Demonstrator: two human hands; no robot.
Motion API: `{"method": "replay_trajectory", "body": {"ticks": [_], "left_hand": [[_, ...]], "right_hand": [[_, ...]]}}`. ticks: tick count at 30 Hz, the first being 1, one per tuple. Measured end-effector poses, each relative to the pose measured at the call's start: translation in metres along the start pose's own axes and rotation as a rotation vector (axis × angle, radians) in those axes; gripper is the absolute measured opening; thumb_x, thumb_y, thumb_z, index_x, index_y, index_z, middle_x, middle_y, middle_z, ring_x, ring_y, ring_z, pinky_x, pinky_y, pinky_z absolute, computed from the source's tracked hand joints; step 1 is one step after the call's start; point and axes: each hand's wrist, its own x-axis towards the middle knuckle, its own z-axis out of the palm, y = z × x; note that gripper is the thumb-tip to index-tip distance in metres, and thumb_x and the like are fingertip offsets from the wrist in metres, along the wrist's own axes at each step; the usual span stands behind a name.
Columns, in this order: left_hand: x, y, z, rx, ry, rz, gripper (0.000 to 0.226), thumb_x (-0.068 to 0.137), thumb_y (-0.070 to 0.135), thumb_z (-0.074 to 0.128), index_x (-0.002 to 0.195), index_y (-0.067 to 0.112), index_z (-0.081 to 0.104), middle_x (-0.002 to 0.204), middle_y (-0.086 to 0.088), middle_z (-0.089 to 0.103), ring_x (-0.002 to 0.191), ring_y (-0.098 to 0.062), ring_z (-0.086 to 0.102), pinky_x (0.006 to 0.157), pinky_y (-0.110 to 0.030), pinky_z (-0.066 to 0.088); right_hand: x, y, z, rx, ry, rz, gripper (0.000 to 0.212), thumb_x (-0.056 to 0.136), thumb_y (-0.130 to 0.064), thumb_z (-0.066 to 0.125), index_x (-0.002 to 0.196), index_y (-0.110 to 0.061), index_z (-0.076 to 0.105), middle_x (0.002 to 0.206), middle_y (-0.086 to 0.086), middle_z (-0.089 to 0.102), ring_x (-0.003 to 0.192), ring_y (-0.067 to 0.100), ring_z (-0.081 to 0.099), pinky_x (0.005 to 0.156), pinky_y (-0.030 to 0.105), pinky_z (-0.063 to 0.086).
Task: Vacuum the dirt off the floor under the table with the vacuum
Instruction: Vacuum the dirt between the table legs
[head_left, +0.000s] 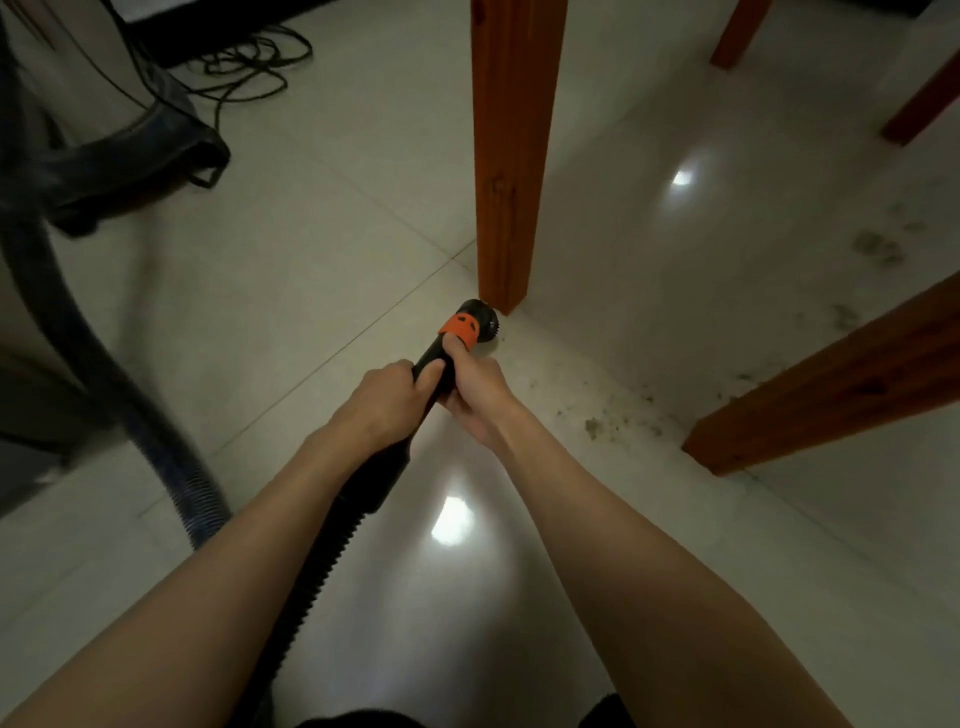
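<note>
Both hands hold the black vacuum wand (439, 358). My left hand (382, 397) grips it from the left and my right hand (475, 392) grips it from the right, thumb on the orange collar (460, 328). The round brush nozzle (480, 317) touches the tiled floor right at the foot of a wooden table leg (506, 156). Grey dirt (602, 426) lies scattered on the floor to the right of the nozzle, with more dirt specks (878, 247) farther back under the table. The ribbed black hose (311, 582) runs back between my arms.
The vacuum canister (78, 104) stands at the left with its hose (104, 374) looping down. A tangle of black cable (249, 62) lies behind it. Another wooden leg (831, 384) slants in at the right, and two more legs (737, 36) stand at the back.
</note>
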Motion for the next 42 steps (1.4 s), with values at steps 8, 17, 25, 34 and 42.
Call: {"method": "replay_trajectory", "body": {"ticks": [8,17,25,34,42], "left_hand": [[0.023,0.018,0.016,0.122,-0.02,-0.011,0.045,0.099,0.045,0.032,0.085,0.007,0.051,0.07,-0.006,0.05,0.061,-0.017,0.048,0.052,-0.028,0.032],[0.027,0.038,0.023,0.159,-0.057,-0.002,0.046,0.099,0.045,0.031,0.088,0.006,0.051,0.074,-0.007,0.052,0.064,-0.019,0.049,0.054,-0.029,0.034],[-0.005,0.034,0.041,0.15,-0.093,0.035,0.042,0.099,0.045,0.034,0.081,0.012,0.05,0.067,-0.001,0.051,0.057,-0.012,0.048,0.049,-0.023,0.031],[0.006,0.063,0.053,0.214,-0.114,0.099,0.045,0.099,0.048,0.032,0.087,0.009,0.051,0.069,-0.003,0.049,0.059,-0.014,0.048,0.05,-0.025,0.034],[-0.003,0.055,0.065,0.176,-0.094,0.102,0.043,0.1,0.046,0.029,0.092,0.008,0.049,0.079,-0.007,0.053,0.07,-0.02,0.051,0.063,-0.03,0.037]], "right_hand": [[0.015,-0.001,-0.02,0.132,0.049,0.023,0.039,0.101,-0.02,0.043,0.128,0.008,0.045,0.127,0.025,0.055,0.116,0.032,0.056,0.087,0.033,0.048],[0.019,-0.009,-0.035,0.188,0.055,-0.003,0.036,0.101,-0.018,0.043,0.127,0.007,0.046,0.115,0.021,0.06,0.106,0.03,0.058,0.091,0.035,0.047],[0.004,0.02,-0.055,0.183,0.087,0.005,0.021,0.101,-0.022,0.045,0.093,-0.004,0.051,0.091,0.013,0.061,0.095,0.025,0.06,0.088,0.033,0.051],[0.005,0.005,-0.075,0.237,0.217,-0.059,0.032,0.101,-0.023,0.044,0.12,0.002,0.048,0.119,0.021,0.058,0.111,0.03,0.058,0.093,0.036,0.049],[0.0,0.013,-0.086,0.371,0.067,0.004,0.03,0.1,-0.019,0.046,0.124,0.0,0.047,0.096,0.015,0.059,0.084,0.023,0.06,0.084,0.036,0.047]]}}
